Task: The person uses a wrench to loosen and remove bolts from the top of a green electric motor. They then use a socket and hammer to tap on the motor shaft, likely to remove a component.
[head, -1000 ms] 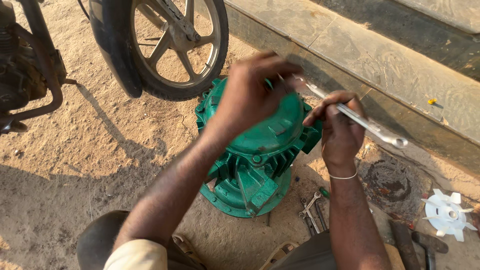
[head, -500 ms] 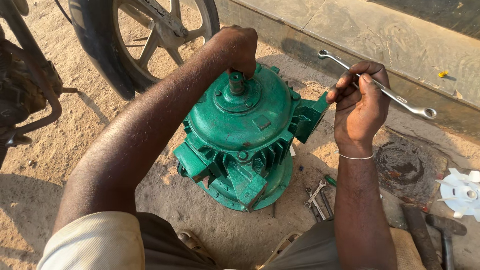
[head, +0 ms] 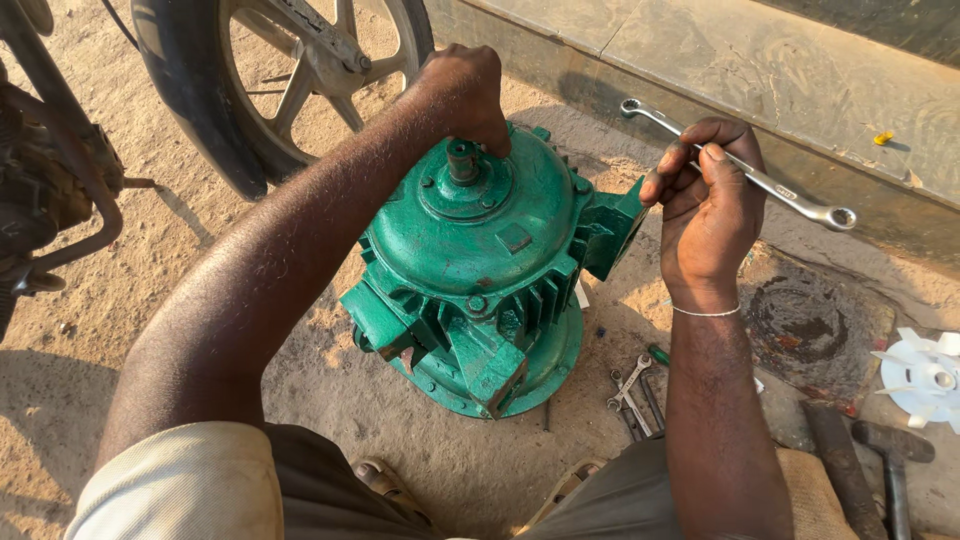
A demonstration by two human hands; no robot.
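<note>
- A green electric motor (head: 478, 270) stands on end on the sandy ground (head: 150, 300) at the middle of the frame, its short shaft (head: 461, 160) pointing up.
- The left hand (head: 462, 92) reaches in from the lower left and rests on the top of the motor, fingers curled down right beside the shaft; whether they grip it cannot be told.
- The right hand (head: 708, 190), at centre right, is closed around a long silver spanner (head: 740, 168), held in the air just right of the motor and slanting from upper left to lower right.
- More small spanners (head: 632, 392) lie on the ground at the motor's lower right.
- A white plastic fan (head: 922, 376) lies at the right edge, a hammer (head: 890, 460) below it.
- A motorcycle wheel (head: 280, 70) stands at upper left.
- A concrete step (head: 780, 70) runs along the top right.
</note>
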